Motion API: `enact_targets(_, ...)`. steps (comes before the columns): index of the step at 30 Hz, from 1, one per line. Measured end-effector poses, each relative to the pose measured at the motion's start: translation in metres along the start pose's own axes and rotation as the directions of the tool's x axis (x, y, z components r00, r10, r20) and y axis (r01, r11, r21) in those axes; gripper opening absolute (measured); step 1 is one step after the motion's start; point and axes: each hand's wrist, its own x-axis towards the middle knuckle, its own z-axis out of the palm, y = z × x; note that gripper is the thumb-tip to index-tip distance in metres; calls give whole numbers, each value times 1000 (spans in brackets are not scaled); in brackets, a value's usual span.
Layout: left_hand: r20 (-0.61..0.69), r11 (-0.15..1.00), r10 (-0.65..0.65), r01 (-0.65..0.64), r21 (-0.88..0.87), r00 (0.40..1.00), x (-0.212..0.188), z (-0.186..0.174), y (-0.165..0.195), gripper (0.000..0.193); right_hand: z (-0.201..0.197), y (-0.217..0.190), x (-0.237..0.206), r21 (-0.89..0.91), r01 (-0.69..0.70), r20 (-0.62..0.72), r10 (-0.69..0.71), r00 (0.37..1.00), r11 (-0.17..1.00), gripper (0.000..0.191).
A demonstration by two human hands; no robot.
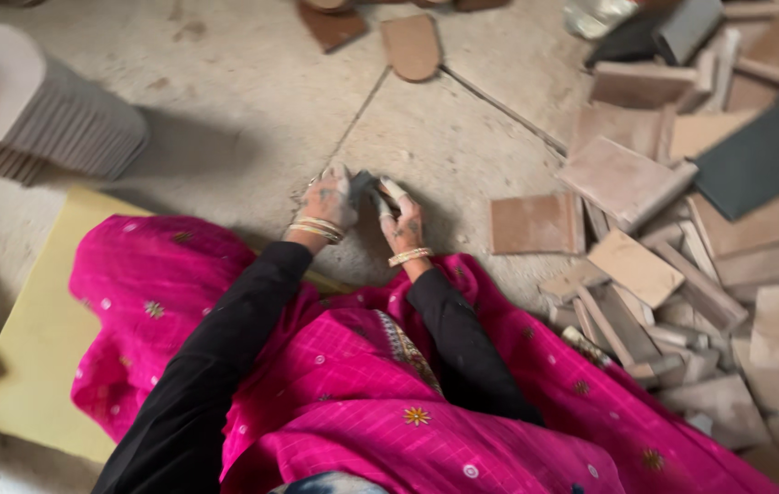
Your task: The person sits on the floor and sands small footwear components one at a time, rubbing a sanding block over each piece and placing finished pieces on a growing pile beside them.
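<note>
My left hand (330, 198) and my right hand (401, 218) meet on the dusty floor (252, 101) in front of me. Between them they hold a small dark grey piece (364, 184), gripped from both sides; its exact shape is hidden by the fingers. Both wrists carry bangles, the sleeves are black, and bright pink cloth (334, 366) covers my lap.
A heap of flat brown and grey tiles (682, 265) spreads over the right side. A neat row of stacked rounded pieces (51, 110) lies at the far left. Two rounded brown pieces (410, 44) lie at the top. A yellow mat (32, 348) is under me.
</note>
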Motion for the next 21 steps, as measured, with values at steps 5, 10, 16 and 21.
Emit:
enact_targets(5, 245, 994, 29, -3, -105, 969, 13, -48, 8, 28, -12, -14, 4, 139, -96, 46, 90, 995, 986, 49)
enact_targets(10, 288, 968, 230, -187, -170, 930, 44, -85, 8, 32, -12, -15, 10, 134, -50, 91, 38, 995, 990, 45)
enact_targets(16, 448, 976, 123, -189, 105, 885, 118, -56, 25, 37, -1, 6, 14, 429, -279, 103, 260, 960, 859, 35)
enact_targets(21, -169, 788, 490, -351, 506, 855, 206, -33, 54, 50, -1, 4, 8, 448, -370, 81, 375, 923, 814, 21)
